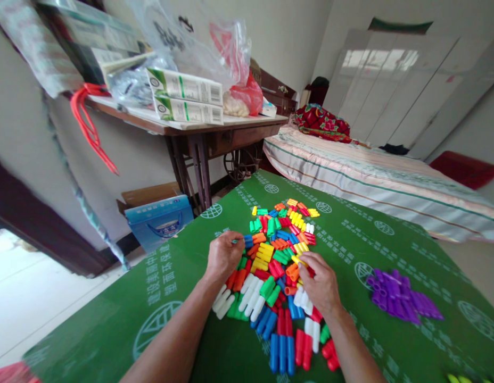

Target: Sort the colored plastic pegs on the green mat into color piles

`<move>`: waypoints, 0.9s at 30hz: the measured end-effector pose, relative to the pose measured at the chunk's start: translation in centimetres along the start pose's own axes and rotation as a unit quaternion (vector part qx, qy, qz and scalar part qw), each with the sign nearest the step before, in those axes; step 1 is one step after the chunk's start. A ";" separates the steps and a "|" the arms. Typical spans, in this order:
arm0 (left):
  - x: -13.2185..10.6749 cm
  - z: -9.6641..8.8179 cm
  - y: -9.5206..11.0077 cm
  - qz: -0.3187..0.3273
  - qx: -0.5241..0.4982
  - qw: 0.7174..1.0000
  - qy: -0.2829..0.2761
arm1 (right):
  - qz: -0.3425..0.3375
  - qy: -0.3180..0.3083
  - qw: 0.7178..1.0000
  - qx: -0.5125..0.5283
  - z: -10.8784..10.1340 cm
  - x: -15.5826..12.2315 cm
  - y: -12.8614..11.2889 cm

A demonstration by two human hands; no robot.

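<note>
A spread of small round-ended plastic tubes (264, 257) in several colours covers the middle of the green table, many lying side by side in short rows. At its left edge is my left hand (226, 256), with fingers curled closed and a bluish tip showing between them; blue tubes (248, 242) lie beside the fingertips. My right hand (322, 279) pinches a yellow tube (297, 260) over the right side of the spread. Orange tubes (293, 272) lie just under it. White tubes (252, 293) and blue tubes (282, 354) are nearer to me.
A heap of purple tubes (401, 293) sits apart on the right of the green tabletop (183, 298). Some yellow-green pieces show at the lower right corner. Beyond stand a side table (175, 127) with boxes and bags, a blue carton (159, 221) and a bed (375, 175).
</note>
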State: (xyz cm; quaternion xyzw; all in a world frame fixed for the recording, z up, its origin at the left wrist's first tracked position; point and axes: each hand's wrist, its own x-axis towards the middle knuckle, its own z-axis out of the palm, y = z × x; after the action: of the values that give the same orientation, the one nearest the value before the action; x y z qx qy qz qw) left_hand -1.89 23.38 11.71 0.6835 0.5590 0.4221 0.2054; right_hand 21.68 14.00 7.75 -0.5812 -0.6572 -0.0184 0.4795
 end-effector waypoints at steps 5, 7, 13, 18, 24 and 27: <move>0.0 -0.2 0.1 -0.004 0.002 1.000 -0.004 | 0.001 -0.001 1.000 -0.003 0.0 0.0 0.0; -0.1 -0.2 0.2 -0.004 0.002 1.000 -0.005 | 0.002 -0.001 1.000 -0.003 0.0 0.0 -0.1; -0.1 -0.1 0.3 -0.003 -0.001 1.000 -0.002 | 0.000 -0.002 1.000 -0.007 0.0 0.1 -0.1; 0.0 0.0 0.1 -0.002 -0.005 1.000 -0.002 | -0.005 0.003 1.000 -0.006 -0.1 0.1 -0.2; 0.0 0.1 -0.1 -0.007 -0.011 1.000 -0.002 | -0.009 -0.002 1.000 -0.005 -0.1 0.1 -0.1; 0.0 0.1 0.0 -0.010 -0.016 1.000 0.000 | -0.008 -0.002 1.000 -0.005 -0.1 0.1 -0.2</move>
State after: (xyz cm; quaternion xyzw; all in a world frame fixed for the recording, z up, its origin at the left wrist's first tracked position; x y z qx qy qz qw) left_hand -1.84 23.37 11.65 0.6744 0.5592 0.4288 0.2206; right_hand 21.58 13.97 7.99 -0.5780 -0.6628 -0.0248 0.4754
